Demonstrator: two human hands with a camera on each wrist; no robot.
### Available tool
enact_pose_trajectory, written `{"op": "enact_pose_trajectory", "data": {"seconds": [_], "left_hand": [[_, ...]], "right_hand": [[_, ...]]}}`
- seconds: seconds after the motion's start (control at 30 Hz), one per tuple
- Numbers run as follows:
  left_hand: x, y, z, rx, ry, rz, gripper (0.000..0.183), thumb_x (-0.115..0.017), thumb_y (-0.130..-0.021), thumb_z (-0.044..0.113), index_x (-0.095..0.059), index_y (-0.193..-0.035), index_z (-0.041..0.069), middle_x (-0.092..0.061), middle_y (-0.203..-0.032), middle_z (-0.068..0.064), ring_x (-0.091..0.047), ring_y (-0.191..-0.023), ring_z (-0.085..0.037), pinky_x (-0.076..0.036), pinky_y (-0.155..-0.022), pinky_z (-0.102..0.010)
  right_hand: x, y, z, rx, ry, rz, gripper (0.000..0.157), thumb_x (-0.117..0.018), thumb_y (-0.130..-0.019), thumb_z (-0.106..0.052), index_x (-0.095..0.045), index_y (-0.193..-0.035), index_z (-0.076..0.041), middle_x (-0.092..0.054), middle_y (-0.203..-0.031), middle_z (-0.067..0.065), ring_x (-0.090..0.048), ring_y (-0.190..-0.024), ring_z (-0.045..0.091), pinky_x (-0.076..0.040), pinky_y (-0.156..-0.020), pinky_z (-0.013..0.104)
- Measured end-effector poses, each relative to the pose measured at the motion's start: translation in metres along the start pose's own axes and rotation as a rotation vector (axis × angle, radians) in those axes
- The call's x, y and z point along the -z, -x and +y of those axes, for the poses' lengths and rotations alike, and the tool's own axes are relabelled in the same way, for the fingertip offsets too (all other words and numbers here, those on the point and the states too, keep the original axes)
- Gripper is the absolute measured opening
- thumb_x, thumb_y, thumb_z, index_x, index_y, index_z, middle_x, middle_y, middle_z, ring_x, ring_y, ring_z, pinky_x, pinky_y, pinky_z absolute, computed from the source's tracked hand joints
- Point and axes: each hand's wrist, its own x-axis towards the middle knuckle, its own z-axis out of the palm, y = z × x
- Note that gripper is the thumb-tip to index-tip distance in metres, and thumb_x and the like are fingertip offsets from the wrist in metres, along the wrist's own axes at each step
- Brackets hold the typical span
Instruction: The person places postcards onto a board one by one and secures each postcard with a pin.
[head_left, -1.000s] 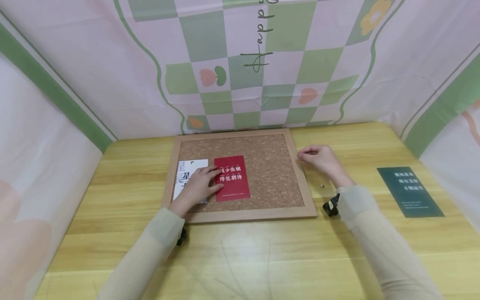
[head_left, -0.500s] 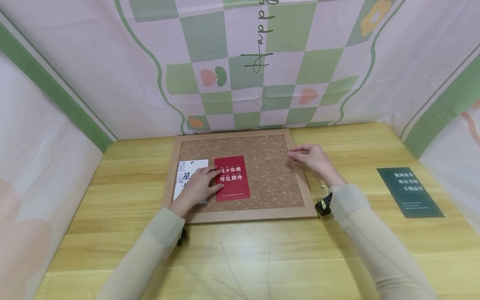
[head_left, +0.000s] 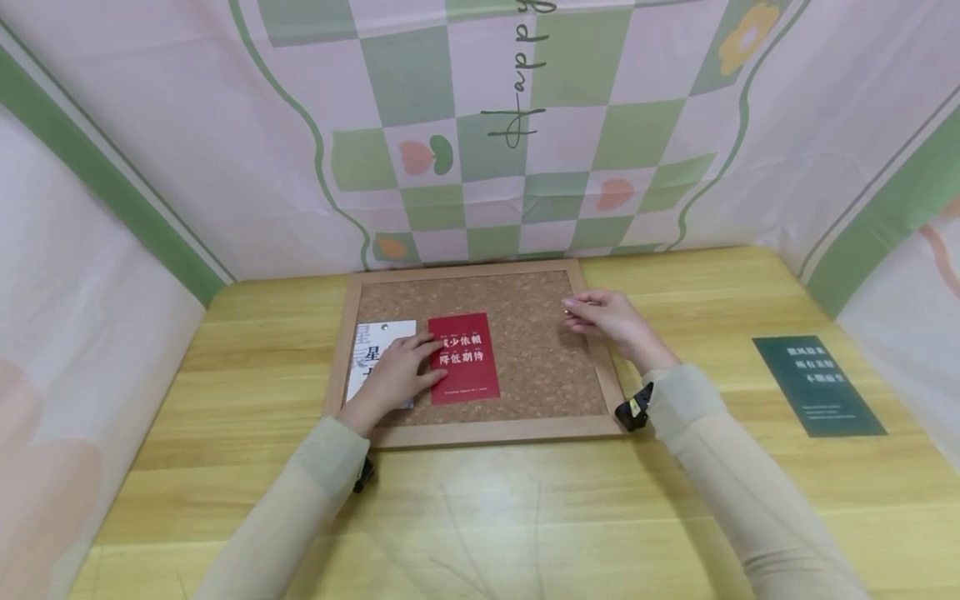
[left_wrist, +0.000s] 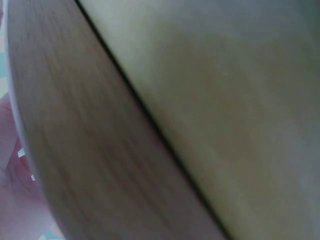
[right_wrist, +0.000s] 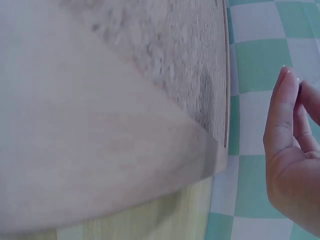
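My left hand (head_left: 401, 371) lies over the white card (head_left: 360, 375) with fingertips on the left edge of a red card (head_left: 468, 367) with white lettering. Both cards lie on a wood-framed cork board (head_left: 536, 333). A round metal thumbtack (head_left: 385, 327) sits at the white card's top. Over the board's right side, my right hand (head_left: 611, 321) pinches a small thumbtack (head_left: 566, 312) with a gold glint between thumb and fingers. In the right wrist view only a dark sliver of the thumbtack (right_wrist: 300, 88) shows. The left wrist view shows mainly the board's frame (left_wrist: 90, 130).
A dark green card (head_left: 821, 386) with white lettering lies on the wooden table (head_left: 480, 508) to the right of the board. Behind the table hangs a green-and-white checkered cloth (head_left: 491, 142). Similar cloth rises on both sides.
My right hand moves left from beside the board to over its right part, holding the thumbtack. A small metal piece on the table is now hidden by the right arm. My left hand stays put.
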Motion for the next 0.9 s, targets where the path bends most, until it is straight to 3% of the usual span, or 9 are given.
{"op": "enact_pose_trajectory", "data": {"seconds": [0.2, 0.53, 0.73, 0.9], "left_hand": [[0.000, 0.000, 0.000, 0.000, -0.005, 0.001, 0.056, -0.061, -0.092, 0.039, -0.049, -0.140, 0.012, -0.042, -0.150, -0.013, -0.040, -0.135, -0.038, -0.035, -0.113, -0.053], [-0.001, 0.000, 0.000, 0.006, 0.003, 0.000, 0.056, -0.061, -0.092, 0.039, -0.049, -0.140, 0.013, -0.042, -0.150, -0.013, -0.040, -0.136, -0.038, -0.035, -0.113, -0.053], [-0.001, -0.001, -0.001, 0.004, 0.001, 0.000, 0.056, -0.061, -0.092, 0.039, -0.049, -0.140, 0.013, -0.042, -0.150, -0.013, -0.040, -0.136, -0.038, -0.034, -0.113, -0.053], [-0.001, -0.001, -0.002, 0.001, 0.005, 0.000, 0.056, -0.060, -0.092, 0.039, -0.049, -0.140, 0.013, -0.041, -0.150, -0.013, -0.040, -0.136, -0.038, -0.034, -0.113, -0.052]], "right_hand": [[-0.004, -0.001, -0.001, -0.049, -0.100, -0.016, 0.025, -0.051, -0.098, -0.010, -0.050, -0.114, 0.009, -0.065, -0.074, -0.009, -0.066, -0.070, 0.000, -0.055, -0.072, 0.011], [-0.009, -0.001, -0.004, -0.074, -0.135, -0.058, 0.036, -0.050, -0.099, -0.015, -0.046, -0.123, 0.011, -0.066, -0.083, -0.006, -0.068, -0.079, 0.002, -0.054, -0.079, 0.012], [-0.014, -0.004, -0.006, -0.093, -0.229, -0.107, 0.018, -0.049, -0.099, -0.012, -0.050, -0.111, 0.003, -0.067, -0.084, -0.006, -0.067, -0.082, 0.003, -0.054, -0.079, 0.011], [-0.021, -0.006, -0.005, -0.106, -0.231, -0.130, 0.024, -0.048, -0.099, -0.008, -0.050, -0.118, 0.006, -0.068, -0.085, -0.005, -0.067, -0.081, 0.003, -0.055, -0.079, 0.012]]}}
